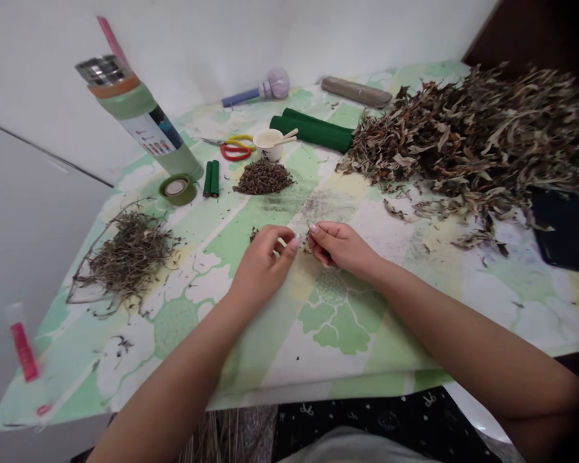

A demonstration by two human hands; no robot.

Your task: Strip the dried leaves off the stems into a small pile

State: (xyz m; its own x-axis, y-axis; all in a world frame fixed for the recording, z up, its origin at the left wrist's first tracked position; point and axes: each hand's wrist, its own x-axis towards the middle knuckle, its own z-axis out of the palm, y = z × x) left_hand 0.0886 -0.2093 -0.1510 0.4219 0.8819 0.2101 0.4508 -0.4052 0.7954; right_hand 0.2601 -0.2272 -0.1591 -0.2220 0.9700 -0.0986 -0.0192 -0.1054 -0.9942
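My left hand (270, 254) hovers low over the middle of the table, thumb and forefinger curled nearly together in a pinch. What it holds, if anything, is too small to make out. Facing it, my right hand (342, 247) is closed, thumb pressed on the forefinger, with small bits of dried leaf (307, 244) showing at its fingertips. Just beyond both hands lies a small heap of crumbled dark leaf (264, 177). A large pile of dried leaves (458, 135) covers the back right. Thin dry stems (128, 254) are heaped at the left.
Behind the crumbled heap stand a small white cup (269, 145) with wooden sticks and scissors (236, 147). Green rolls (313, 128) lie behind. A tall green bottle (149, 122), its lid (177, 189) and two green tubes (211, 179) are left. A phone (567, 230) lies right.
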